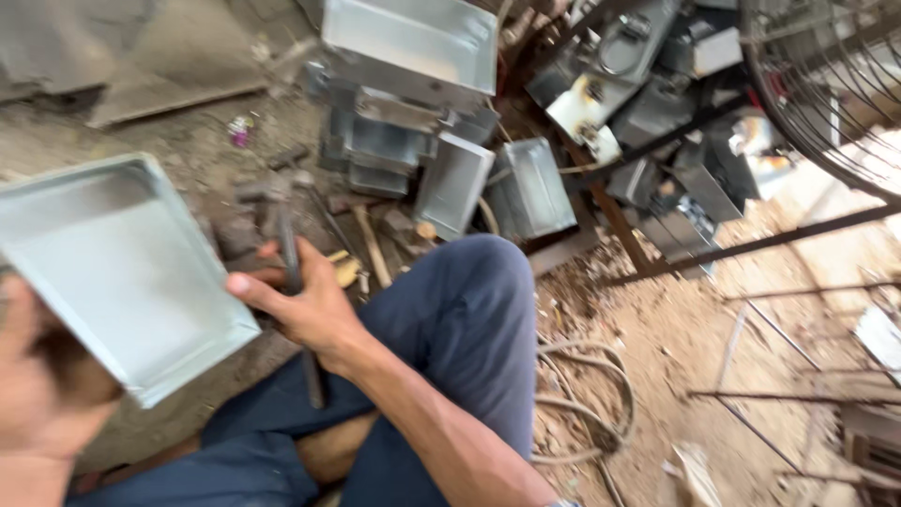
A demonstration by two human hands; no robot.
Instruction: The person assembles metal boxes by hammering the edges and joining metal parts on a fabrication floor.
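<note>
Blurred at the shallow grey sheet-metal tray's (113,272) lower corner, left hand (38,376) is gripping it, while right hand (310,305), just beside its right edge, is clasping a dark metal rod (298,319) standing near upright.

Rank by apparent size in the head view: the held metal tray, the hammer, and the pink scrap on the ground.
1. Metal tray, largest, though nearness to the camera inflates it.
2. Hammer, gripped in the right hand.
3. Pink scrap, smallest.
</note>
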